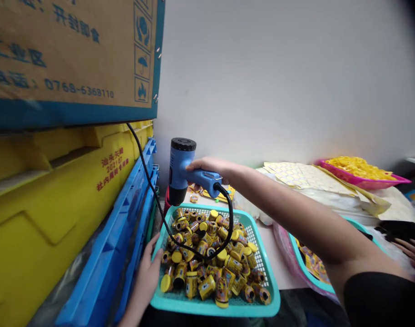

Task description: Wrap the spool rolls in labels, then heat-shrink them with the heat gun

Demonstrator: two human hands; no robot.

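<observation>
My right hand (204,165) is wrapped round the handle of a blue heat gun (180,163) with a black cap and black nozzle. The gun hangs over the back left of a turquoise plastic basket (214,309), its nozzle pointing down. Small bottles (224,236) with yellow lids and printed yellow-brown wrappers lie jumbled in the basket. My left hand (150,265) grips the basket's left rim, with the thumb near the inner edge and the other fingers along the outside. From the gun's handle a black cord (231,213) loops across the bottles and up to the left.
Yellow (67,190) and blue crates (105,240) are stacked at the left, below a large cardboard box (74,54). At right stand another turquoise basket (330,287) of wrapped pieces and a pink tray (367,182) of yellow parts. Another person's hand (410,250) shows at the right edge.
</observation>
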